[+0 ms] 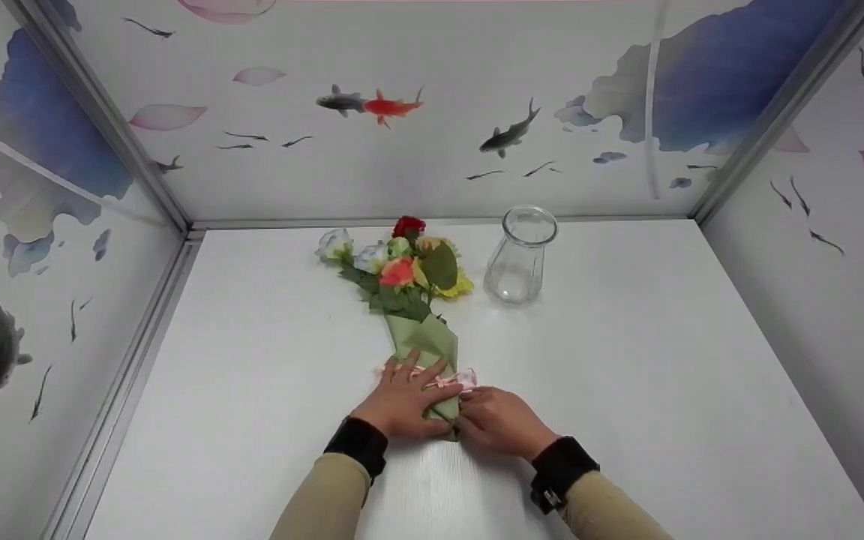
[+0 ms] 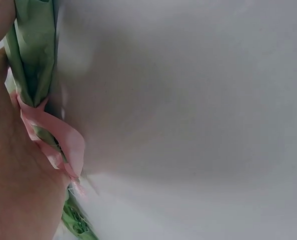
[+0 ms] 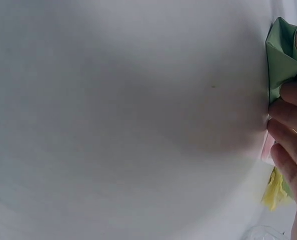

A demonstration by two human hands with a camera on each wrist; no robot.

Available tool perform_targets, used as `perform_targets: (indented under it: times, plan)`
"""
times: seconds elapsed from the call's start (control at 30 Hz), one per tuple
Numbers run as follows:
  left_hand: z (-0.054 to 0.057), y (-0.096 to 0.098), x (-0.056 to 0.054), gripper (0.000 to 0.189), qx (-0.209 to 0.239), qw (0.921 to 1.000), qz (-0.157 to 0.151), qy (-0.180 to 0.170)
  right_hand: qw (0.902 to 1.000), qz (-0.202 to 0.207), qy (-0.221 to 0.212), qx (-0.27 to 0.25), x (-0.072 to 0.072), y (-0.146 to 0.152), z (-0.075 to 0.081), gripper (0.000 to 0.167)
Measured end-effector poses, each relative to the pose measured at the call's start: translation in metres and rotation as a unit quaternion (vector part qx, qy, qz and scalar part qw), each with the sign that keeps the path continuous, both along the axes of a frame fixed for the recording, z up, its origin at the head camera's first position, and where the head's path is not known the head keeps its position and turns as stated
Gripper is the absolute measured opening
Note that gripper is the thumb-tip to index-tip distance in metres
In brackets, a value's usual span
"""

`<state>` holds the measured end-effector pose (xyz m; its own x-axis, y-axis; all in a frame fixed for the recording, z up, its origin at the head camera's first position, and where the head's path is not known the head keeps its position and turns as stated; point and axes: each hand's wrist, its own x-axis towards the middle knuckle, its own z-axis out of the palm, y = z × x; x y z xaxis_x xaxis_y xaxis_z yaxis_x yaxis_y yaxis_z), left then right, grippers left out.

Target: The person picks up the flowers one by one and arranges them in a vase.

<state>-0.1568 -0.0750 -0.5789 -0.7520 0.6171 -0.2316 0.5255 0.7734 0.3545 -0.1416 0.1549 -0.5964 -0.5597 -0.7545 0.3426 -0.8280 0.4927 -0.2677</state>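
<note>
A bouquet of artificial-looking flowers (image 1: 397, 271) lies on the white table, its stems wrapped in green paper (image 1: 432, 337). Around the wrap runs a pink ribbon (image 1: 466, 378), which shows as a loop in the left wrist view. My left hand (image 1: 406, 401) rests across the paper and ribbon with its fingers spread. At the wrap's lower right edge, my right hand (image 1: 505, 421) pinches the green paper between thumb and curled fingers. The right wrist view shows the paper's folded lower end (image 3: 283, 55) beside the thumb. Both palms hide part of the wrap.
A clear glass vase (image 1: 514, 274) stands upright to the right of the flower heads, near the back of the table (image 1: 649, 360). White panels painted with fish and petals (image 1: 417, 165) enclose the back and both sides. Each wrist wears a black band.
</note>
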Motion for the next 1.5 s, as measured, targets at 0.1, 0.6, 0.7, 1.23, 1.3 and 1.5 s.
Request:
perform_targets:
  times: [0.1,0.6,0.7,1.23,1.3,1.5]
  plan:
    - [0.003,-0.001,0.000,0.066,-0.003,0.9999,-0.010,0.006,1.0000,0.001,-0.002,-0.002,0.000,0.000,0.000,0.021]
    - [-0.006,-0.003,0.001,0.075,0.004,0.9968,-0.020,0.078,0.9992,-0.031,-0.024,0.005,0.004,0.000,0.002,0.018]
    - [-0.008,-0.006,0.001,0.083,0.027,0.9952,-0.012,0.093,0.9984,-0.039,-0.041,0.002,0.005,0.002,0.003,0.016]
    - [-0.007,-0.033,-0.001,0.077,0.123,0.9731,0.161,0.109,0.9729,-0.185,-0.106,-0.089,-0.001,0.017,0.003,0.014]
    - [-0.006,-0.034,-0.001,0.072,0.134,0.9660,0.198,0.099,0.9636,-0.215,-0.121,-0.102,-0.001,0.018,0.003,0.012]
    - [-0.005,-0.036,-0.002,0.052,0.176,0.9382,0.286,0.085,0.9100,-0.294,-0.238,-0.170,-0.002,0.018,0.005,0.028]
